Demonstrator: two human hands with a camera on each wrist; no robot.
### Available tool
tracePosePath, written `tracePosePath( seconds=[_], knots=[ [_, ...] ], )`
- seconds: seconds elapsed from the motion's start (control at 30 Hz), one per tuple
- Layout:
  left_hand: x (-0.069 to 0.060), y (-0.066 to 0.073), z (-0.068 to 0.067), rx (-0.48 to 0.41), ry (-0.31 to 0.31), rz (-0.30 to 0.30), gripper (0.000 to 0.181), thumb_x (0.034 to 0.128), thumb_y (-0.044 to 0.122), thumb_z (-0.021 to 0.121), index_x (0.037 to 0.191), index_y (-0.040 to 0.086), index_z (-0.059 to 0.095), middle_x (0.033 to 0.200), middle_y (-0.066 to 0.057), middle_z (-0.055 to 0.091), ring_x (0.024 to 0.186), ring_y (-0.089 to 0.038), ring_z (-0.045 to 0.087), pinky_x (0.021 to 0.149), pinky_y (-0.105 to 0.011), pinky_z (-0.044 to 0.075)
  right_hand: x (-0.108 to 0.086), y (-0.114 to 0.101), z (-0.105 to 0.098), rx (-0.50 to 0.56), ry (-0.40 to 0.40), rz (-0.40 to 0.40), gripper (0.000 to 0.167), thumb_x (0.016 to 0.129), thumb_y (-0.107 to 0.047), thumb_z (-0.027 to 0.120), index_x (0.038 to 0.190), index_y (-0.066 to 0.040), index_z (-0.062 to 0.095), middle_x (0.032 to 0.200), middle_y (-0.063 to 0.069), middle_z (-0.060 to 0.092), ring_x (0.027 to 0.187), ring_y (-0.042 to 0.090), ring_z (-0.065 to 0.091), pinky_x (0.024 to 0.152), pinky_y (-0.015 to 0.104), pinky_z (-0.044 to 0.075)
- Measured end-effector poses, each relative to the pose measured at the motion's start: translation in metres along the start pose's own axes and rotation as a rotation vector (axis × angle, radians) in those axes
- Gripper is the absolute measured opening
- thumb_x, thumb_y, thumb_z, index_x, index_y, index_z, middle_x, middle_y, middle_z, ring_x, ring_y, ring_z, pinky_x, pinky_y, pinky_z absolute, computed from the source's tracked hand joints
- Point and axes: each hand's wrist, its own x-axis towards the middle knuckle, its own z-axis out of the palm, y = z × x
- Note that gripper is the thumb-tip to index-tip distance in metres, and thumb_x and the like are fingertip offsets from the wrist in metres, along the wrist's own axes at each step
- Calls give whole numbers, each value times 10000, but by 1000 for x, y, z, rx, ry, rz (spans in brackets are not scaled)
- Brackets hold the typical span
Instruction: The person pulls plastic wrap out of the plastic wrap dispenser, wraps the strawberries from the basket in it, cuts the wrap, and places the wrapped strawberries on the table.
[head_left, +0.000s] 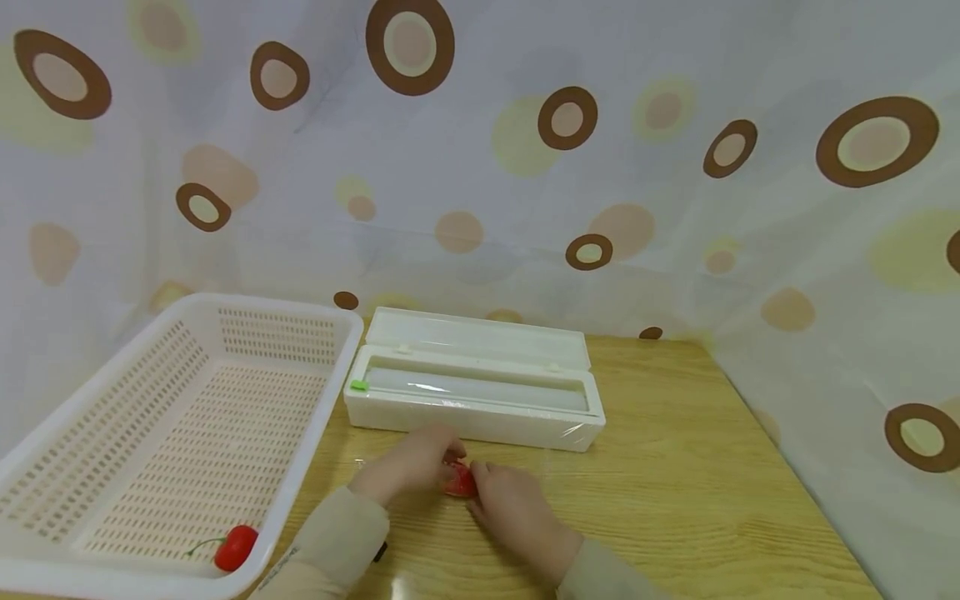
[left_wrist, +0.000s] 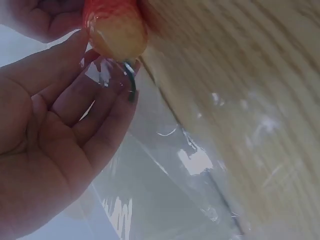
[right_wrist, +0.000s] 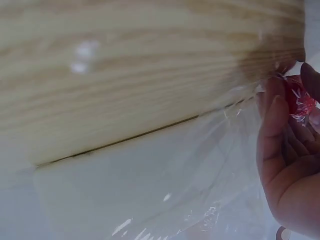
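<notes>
Between my two hands, just above the wooden table, is a red-and-yellow fruit (left_wrist: 119, 31) with a dark green stem. Clear plastic film (right_wrist: 220, 150) clings around it and spreads out to the sides. My left hand (head_left: 417, 463) holds the fruit from its left, thumb on one side and fingers beneath in the left wrist view. From the right, my right hand (head_left: 517, 510) grips it with thumb and fingertips; its red side (right_wrist: 299, 97) shows through crinkled film. In the head view the hands cover much of the fruit.
Just beyond the hands stands a white cling-film box (head_left: 480, 421), lid raised, with a roll (head_left: 472, 390) inside and a green tab at its left end. At left is a white plastic basket (head_left: 347, 350) holding a red fruit (head_left: 237, 547) with a green stem. A patterned curtain surrounds the table.
</notes>
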Motion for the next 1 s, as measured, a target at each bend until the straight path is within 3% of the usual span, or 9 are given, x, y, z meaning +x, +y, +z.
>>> tracePosePath(
  seconds=[0.23, 0.4, 0.53, 0.63, 0.77, 0.9, 1.0],
  knots=[
    [0, -10, 3, -67, 40, 2, 207, 861, 11, 599, 1063, -26, 628, 1016, -151, 661, 985, -302, 617, 875, -452, 483, 6, 5, 0, 22, 5, -37, 201, 769, -175, 712, 808, -79, 540, 642, 1, 564, 521, 131, 526, 459, 257, 417],
    [1, -13, 7, -116, 109, -47, 139, 840, -15, 586, 974, 10, 610, 947, -106, 641, 904, -251, 608, 805, -399, 501, 10, 14, 3, 73, 10, -65, 221, 731, -166, 719, 775, -95, 515, 611, -36, 503, 505, 77, 427, 452, 216, 352],
    [-1, -10, 11, 8, 201, -9, 94, 812, -12, 602, 825, 78, 625, 863, -53, 631, 824, -187, 579, 744, -345, 491, 12, 19, 5, 120, 21, -97, 226, 715, -157, 718, 759, -98, 504, 589, -55, 462, 508, 50, 363, 452, 194, 312],
    [-2, -10, 14, 218, 265, 8, 160, 786, -38, 607, 801, 109, 667, 845, -28, 659, 824, -187, 600, 757, -335, 501, 13, 21, 6, 153, 1, -94, 222, 716, -158, 717, 760, -107, 505, 590, -65, 453, 516, 43, 352, 459, 184, 309],
    [-10, -6, 12, 465, 311, -19, 199, 755, -23, 656, 858, 143, 699, 911, -6, 665, 917, -205, 607, 838, -353, 492, 14, 23, 5, 193, -58, -71, 215, 727, -162, 712, 762, -117, 504, 599, -70, 444, 526, 46, 357, 469, 185, 313],
    [-18, 4, 11, 542, 356, 66, 202, 694, 1, 694, 842, 135, 663, 869, 5, 615, 889, -185, 585, 811, -339, 487, 14, 25, 6, 214, -63, -60, 203, 724, -153, 705, 751, -117, 507, 600, -67, 452, 525, 51, 362, 469, 189, 319],
    [-21, 6, 18, 581, 340, 113, 178, 720, 22, 682, 865, 109, 625, 848, -7, 608, 853, -185, 598, 759, -334, 500, 15, 25, 6, 214, -53, -50, 202, 718, -154, 702, 734, -123, 503, 593, -70, 447, 523, 53, 361, 464, 193, 315]
  ],
)
